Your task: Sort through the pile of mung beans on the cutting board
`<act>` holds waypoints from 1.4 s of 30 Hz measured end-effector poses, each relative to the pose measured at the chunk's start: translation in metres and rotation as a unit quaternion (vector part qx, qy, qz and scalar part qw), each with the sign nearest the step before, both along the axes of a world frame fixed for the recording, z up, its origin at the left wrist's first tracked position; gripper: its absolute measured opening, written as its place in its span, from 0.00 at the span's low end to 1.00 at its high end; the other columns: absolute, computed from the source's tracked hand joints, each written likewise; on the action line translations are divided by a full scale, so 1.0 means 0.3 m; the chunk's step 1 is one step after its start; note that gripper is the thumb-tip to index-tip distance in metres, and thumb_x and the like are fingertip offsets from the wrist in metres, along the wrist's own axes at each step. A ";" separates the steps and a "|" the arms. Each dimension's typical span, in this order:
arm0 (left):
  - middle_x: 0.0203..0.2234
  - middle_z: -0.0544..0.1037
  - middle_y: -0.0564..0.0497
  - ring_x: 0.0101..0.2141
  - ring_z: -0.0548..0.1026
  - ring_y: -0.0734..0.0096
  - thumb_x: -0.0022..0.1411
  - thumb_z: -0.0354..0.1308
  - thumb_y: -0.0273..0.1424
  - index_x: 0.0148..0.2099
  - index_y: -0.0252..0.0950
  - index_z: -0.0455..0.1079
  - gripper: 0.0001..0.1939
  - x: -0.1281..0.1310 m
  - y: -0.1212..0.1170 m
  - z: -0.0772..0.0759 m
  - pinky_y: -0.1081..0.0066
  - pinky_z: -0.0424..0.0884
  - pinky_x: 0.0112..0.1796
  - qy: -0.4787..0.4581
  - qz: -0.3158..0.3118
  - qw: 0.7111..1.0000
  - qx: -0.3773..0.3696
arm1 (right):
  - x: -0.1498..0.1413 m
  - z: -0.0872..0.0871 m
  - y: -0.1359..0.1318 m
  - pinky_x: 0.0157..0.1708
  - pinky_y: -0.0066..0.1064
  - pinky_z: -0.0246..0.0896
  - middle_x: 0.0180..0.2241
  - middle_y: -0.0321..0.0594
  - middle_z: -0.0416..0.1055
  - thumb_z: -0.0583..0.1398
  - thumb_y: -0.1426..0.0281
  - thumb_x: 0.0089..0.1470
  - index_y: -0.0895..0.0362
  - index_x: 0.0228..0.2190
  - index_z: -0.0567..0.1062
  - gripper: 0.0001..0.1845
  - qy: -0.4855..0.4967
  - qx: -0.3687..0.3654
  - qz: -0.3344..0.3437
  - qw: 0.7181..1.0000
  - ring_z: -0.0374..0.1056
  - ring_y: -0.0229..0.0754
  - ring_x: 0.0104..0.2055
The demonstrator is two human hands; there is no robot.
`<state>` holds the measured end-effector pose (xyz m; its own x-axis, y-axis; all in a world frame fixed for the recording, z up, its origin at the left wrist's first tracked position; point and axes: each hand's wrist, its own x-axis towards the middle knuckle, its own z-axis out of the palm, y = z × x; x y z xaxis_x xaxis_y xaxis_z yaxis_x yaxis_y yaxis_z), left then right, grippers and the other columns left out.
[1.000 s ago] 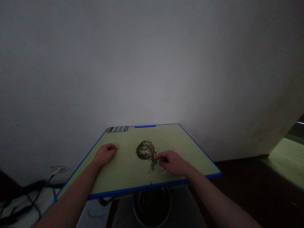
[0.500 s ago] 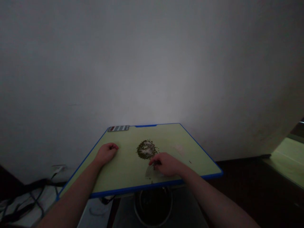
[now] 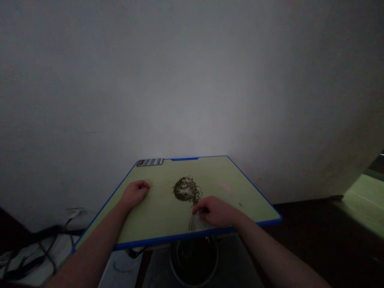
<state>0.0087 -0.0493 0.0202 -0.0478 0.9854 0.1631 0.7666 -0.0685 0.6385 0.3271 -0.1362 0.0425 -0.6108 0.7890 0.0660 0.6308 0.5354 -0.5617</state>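
A pile of small green beans mixed with white grains (image 3: pixel 185 189) lies in the middle of a pale green board (image 3: pixel 159 216) with a blue rim. My right hand (image 3: pixel 214 211) is just nearer to me than the pile, fingers curled and fingertips close to a short trail of beans. Under and beside its fingers shows a clear, curved-edged piece (image 3: pixel 195 224), apparently held; its exact kind is hard to make out in the dim light. On the board's left side my left hand (image 3: pixel 135 193) rests with curled fingers, and nothing shows in it.
A phone (image 3: pixel 150 162) lies at the board's far left corner. Pale scattered grains (image 3: pixel 226 188) and a small dark sliver (image 3: pixel 240 204) are on the right. Below the near edge stands a round metal pot (image 3: pixel 194 262). Cables (image 3: pixel 45 250) run at lower left; a wall (image 3: pixel 192 80) rises behind.
My right hand has shifted slightly right and toward me, and the clear piece has moved with it. More beans show between fingertips and pile. My left hand has stayed in place.
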 end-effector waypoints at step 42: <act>0.18 0.72 0.53 0.22 0.70 0.69 0.43 0.49 0.33 0.29 0.37 0.69 0.11 0.011 -0.010 0.023 0.73 0.62 0.23 0.036 0.021 0.999 -0.013 | -0.026 -0.015 0.071 0.35 0.25 0.57 0.36 0.37 0.73 0.52 0.76 0.43 0.53 0.39 0.73 0.20 -0.030 0.101 -0.079 0.991 0.66 0.38 0.35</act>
<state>0.0119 -0.0522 0.0271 -0.0792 0.9867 0.1419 0.8125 -0.0186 0.5827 0.3193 -0.1148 0.0379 -0.4878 0.8499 0.1993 0.7448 0.5243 -0.4128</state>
